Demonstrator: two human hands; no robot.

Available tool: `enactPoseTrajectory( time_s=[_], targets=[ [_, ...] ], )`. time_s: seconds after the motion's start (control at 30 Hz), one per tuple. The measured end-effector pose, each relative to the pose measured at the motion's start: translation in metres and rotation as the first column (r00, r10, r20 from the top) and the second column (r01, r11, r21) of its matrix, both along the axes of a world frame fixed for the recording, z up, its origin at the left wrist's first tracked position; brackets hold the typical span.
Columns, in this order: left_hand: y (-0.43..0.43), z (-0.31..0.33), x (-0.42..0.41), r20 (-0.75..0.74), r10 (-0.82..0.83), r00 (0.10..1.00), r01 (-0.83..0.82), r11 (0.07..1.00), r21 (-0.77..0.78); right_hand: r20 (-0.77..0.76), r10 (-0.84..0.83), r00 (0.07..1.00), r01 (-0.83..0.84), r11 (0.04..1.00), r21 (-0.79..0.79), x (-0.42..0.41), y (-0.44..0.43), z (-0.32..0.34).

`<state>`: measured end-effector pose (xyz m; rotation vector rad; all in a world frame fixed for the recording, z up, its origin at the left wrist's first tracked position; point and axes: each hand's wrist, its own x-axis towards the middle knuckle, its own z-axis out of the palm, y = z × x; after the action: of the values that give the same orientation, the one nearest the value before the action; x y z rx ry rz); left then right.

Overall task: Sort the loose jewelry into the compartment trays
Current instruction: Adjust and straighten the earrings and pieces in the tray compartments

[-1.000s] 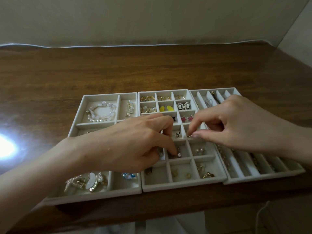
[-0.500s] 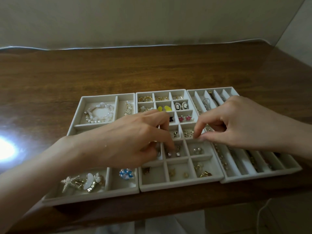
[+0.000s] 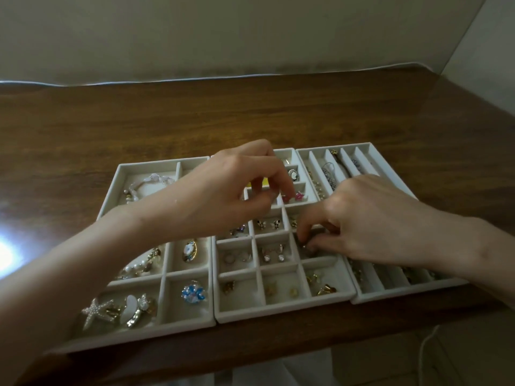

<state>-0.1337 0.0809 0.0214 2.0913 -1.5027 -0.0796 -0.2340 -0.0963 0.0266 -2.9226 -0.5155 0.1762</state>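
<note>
Left hand (image 3: pixel 223 190) risen, curled; hold unclear.
Your right hand (image 3: pixel 370 218) pinches a small piece (image 3: pixel 303 243); seat it in its compartment (image 3: pixel 320 258).

No legible text anywhere, no brand, number or sign on the compartment trays (image 3: pixel 284 312) (plain pale walls and dividers), none on the wooden table (image 3: pixel 250 112), jewelry (image 3: pixel 193 292) too small and blurred for any stamp to be read
</note>
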Motion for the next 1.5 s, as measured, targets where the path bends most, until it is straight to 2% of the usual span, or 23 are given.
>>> enactPoseTrajectory(
  time_s=[0.13,0.27,0.43,0.63,1.0,1.5],
  targets=[
    [-0.007,0.002,0.002,-0.011,-0.035,0.999,0.035,0.999,0.004,0.025,0.003,1.000,-0.004,0.997,0.071,0.000,-0.003,-0.002],
    [-0.007,-0.001,0.003,-0.010,-0.112,0.994,0.113,0.990,0.087,0.022,0.011,1.000,-0.015,0.983,0.184,-0.001,-0.019,0.003],
    [-0.006,-0.007,-0.003,0.098,-0.234,0.967,0.210,0.956,0.202,-0.078,0.033,0.996,-0.019,0.983,0.181,-0.004,-0.024,0.005],
    [-0.009,-0.011,-0.007,0.240,-0.264,0.934,0.186,0.935,0.302,-0.110,0.066,0.992,-0.050,0.988,0.144,-0.001,-0.025,0.002],
    [-0.012,-0.013,-0.005,0.331,-0.296,0.896,0.190,0.929,0.317,-0.085,0.156,0.984,-0.151,0.987,0.059,0.002,-0.030,0.000],
    [-0.011,-0.010,-0.002,0.262,-0.261,0.929,0.185,0.941,0.283,-0.041,0.183,0.982,-0.178,0.978,0.109,0.005,-0.033,-0.003]
  ],
)
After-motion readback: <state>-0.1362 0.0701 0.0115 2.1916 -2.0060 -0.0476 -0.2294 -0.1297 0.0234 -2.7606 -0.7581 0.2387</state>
